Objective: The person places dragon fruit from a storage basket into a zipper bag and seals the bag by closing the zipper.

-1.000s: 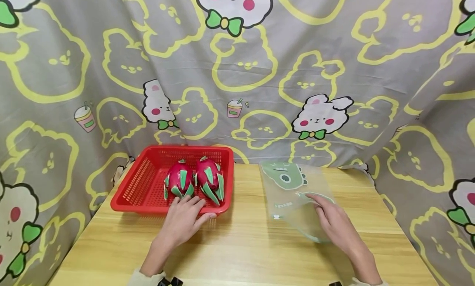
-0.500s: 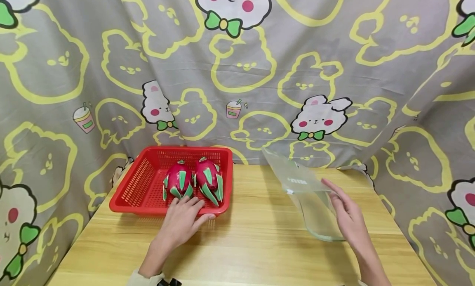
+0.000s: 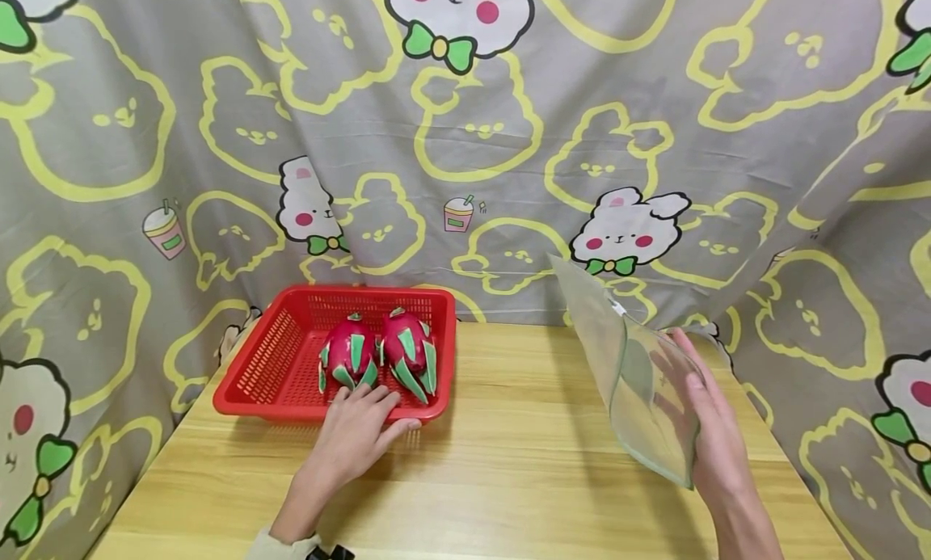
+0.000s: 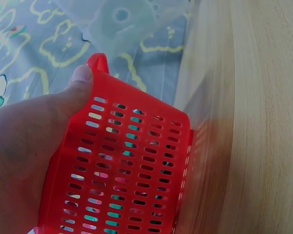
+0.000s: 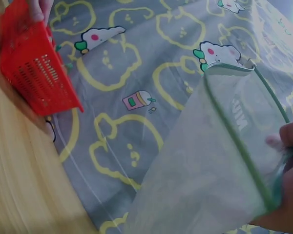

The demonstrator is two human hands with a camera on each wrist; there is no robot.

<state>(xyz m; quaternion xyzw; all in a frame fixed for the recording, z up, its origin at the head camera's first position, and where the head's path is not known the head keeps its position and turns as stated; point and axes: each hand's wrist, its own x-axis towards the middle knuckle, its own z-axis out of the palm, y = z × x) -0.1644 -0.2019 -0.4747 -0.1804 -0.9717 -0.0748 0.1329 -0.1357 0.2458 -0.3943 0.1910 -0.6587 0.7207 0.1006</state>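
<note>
red basket (image 3: pixel 284 374), eight o'clock in head view: two dragon fruits (image 3: pixel 409 342); left hand (image 3: pixel 355 439) gripping its near edge. translucent bag (image 3: pixel 631 374), four o'clock: grasped by right hand (image 3: pixel 718 431).

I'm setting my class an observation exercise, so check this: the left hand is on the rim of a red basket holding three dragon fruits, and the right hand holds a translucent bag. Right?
Not quite: the red basket holds two dragon fruits, not three, as the head view shows. The rest stands.
</note>
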